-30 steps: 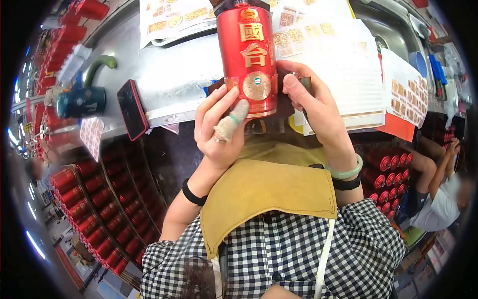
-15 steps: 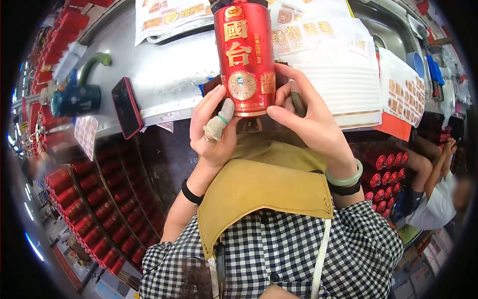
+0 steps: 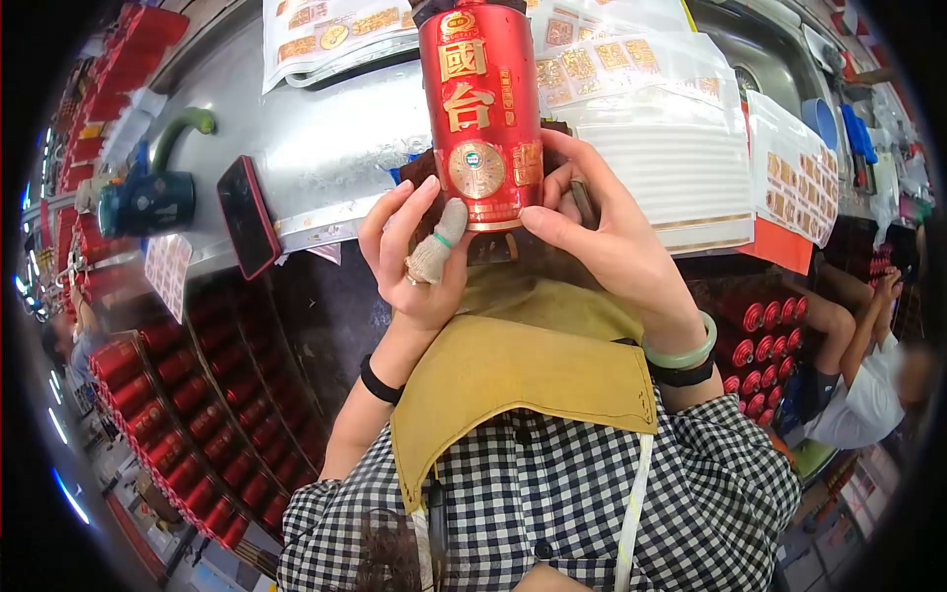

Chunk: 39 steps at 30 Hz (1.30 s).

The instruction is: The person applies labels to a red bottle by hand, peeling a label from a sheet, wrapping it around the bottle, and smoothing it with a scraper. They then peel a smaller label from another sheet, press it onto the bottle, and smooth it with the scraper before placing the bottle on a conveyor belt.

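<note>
A red bottle (image 3: 482,99) with gold characters and a round gold emblem lies in front of me, its base toward me. My left hand (image 3: 422,245) grips its lower left edge, the thumb in a grey finger cot (image 3: 431,255) with a green band pressed there. The other left fingers stretch up beside the bottle. My right hand (image 3: 610,212) grips the lower right edge with its thumb, the fingers curled behind the side. A narrow grey-brown piece (image 3: 583,203) shows between those curled fingers; I cannot tell what it is. Dark brown cloth (image 3: 422,168) shows under the bottle.
Sheets of gold stickers (image 3: 612,64) lie behind the bottle; another sheet (image 3: 789,178) is at right. A phone (image 3: 249,217) and a teal mug (image 3: 148,202) stand left on the metal table (image 3: 296,128). Red bottles fill racks (image 3: 197,414) below; a person (image 3: 868,395) sits at right.
The bottle has shifted slightly left and up in view. My left fingers have spread a little away from its side, and my right thumb has slid slightly left along the base.
</note>
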Tool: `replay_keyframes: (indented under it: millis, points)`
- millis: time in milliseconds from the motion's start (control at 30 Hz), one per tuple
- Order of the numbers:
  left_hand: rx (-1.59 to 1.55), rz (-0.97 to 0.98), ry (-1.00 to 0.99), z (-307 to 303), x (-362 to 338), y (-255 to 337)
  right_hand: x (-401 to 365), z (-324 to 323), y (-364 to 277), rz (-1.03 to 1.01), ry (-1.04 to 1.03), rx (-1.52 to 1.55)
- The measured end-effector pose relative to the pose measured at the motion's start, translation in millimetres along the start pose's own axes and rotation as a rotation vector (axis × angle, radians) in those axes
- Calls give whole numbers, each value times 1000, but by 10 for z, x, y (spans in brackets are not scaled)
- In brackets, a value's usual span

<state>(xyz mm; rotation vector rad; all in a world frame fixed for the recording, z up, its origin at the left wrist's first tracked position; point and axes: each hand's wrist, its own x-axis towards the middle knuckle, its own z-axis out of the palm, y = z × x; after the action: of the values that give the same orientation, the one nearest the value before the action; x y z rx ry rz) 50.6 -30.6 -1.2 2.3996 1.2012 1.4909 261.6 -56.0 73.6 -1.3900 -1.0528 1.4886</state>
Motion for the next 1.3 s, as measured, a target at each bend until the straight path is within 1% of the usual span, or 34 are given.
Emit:
replay_keyframes:
  millis: [67,100,167,233,300,333,367,433,467,533,567,600,633,700,733,767,833,933,1033,1100,1133,1300]
  points:
    - [10,-24,-2,0,4,28,-9,28,-3,-5,-3,18]
    - [10,-24,-3,-5,12,26,-14,50,5,-3,33,-10]
    - [107,91,-17,-8,31,16,-42,65,14,-2,70,-38]
    - [124,103,-29,17,43,21,-81,75,18,-75,105,62]
    - [143,115,-39,36,47,25,-116,18,-10,-91,162,-12]
    - [132,110,-55,44,47,27,-145,11,75,-150,217,-99]
    - [121,105,-72,54,46,36,-172,2,73,-150,217,-99]
    - [93,92,-89,54,68,71,-229,-8,49,-217,239,-338]
    - [104,113,-84,55,82,80,-246,40,-18,-221,272,-363]
    - [113,134,-79,22,107,108,-268,83,-48,-196,274,-385]
    - [103,81,-78,-22,116,127,-267,100,-53,-171,274,-406]
    - [93,29,-76,-45,122,133,-249,117,-37,-195,293,-413]
    - [92,29,-77,-48,121,129,-239,127,-23,-194,295,-413]
    - [27,19,-18,-56,124,112,-220,146,-11,-267,314,-443]
    - [30,44,5,-37,91,73,-212,160,-19,-267,312,-442]
    - [33,44,5,-46,99,65,-207,171,-35,-245,322,-440]
    - [65,103,-3,-60,118,62,-196,184,-68,-223,330,-437]
    - [72,90,-9,-68,102,53,-175,206,-86,-199,339,-434]
    - [65,94,-4,-75,115,55,-137,235,-72,-231,369,-455]
    - [53,60,2,-66,111,67,-112,245,-68,-276,394,-542]
    - [41,28,7,-62,108,72,-100,246,-60,-275,394,-542]
    - [75,51,-22,-90,113,56,-79,270,-61,-285,437,-530]
